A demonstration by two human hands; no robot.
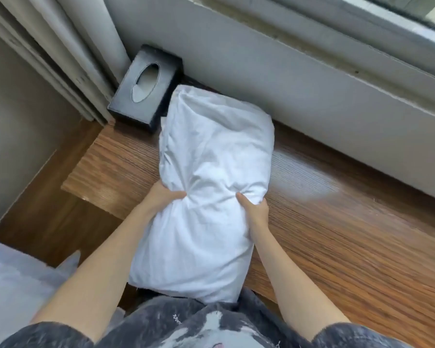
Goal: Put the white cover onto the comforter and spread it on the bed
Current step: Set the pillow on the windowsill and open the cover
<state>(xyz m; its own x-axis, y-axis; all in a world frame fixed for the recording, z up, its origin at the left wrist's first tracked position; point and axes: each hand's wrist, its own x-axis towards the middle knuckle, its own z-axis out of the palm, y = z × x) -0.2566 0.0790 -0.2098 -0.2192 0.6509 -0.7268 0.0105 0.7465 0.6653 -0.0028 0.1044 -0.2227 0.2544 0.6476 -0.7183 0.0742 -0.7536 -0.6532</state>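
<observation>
Head view looks down on a folded white bundle (206, 187) — whether it is the cover or the comforter cannot be told — lying lengthwise on a wooden tabletop (337, 222) in the middle of the frame. Both hands grip it at its pinched waist: the left hand (165, 197) clasps the left edge with the thumb pressed into the cloth, and the right hand (255, 209) clasps the right edge, thumb on top, fingers wrapped round the side. Fabric puckers between them. A black tissue box (146, 89) sits at the upper left, touching the bundle's far end — beside a pale curtain (68, 46). Grey bedding (15, 285) shows at the lower left.
</observation>
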